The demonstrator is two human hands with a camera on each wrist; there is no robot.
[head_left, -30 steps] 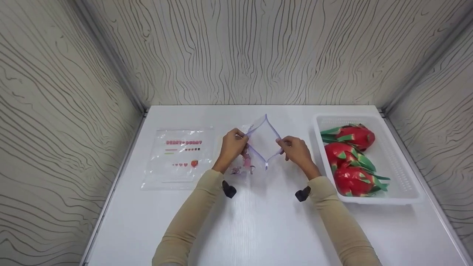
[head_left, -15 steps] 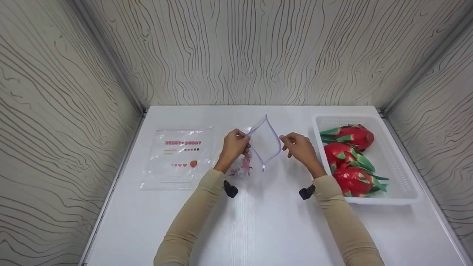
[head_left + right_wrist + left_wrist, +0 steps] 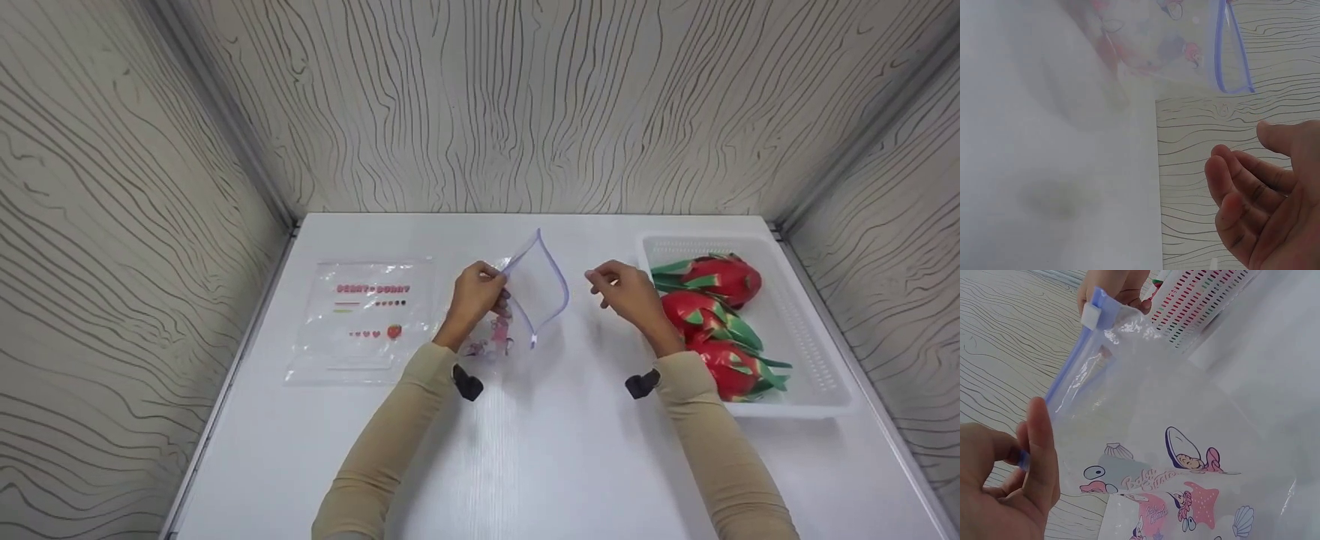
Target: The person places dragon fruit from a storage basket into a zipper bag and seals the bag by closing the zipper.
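Observation:
A clear zip bag point(image 3: 531, 337) with a purple rim and pink sea-creature prints stands with its mouth spread wide. My left hand point(image 3: 478, 292) pinches the left side of that rim between thumb and fingers. In the left wrist view the bag point(image 3: 1157, 399) shows a white slider at one end of its purple zip. My right hand point(image 3: 621, 292) hovers a little to the right of the bag, apart from it. Nothing is in its loosely bent fingers, as the right wrist view shows the hand point(image 3: 1264, 197) with bare fingertips.
Another clear bag point(image 3: 367, 311) with red lettering lies flat at the left of the white table point(image 3: 517, 465). A white basket point(image 3: 810, 352) at the right holds several red dragon fruits point(image 3: 724, 277) with green leaves. Wood-patterned walls point(image 3: 495, 105) enclose the table at the back and sides.
My right hand has let go of the bag's rim and moved right, toward the basket. The left hand keeps its hold, and the bag's mouth stays spread.

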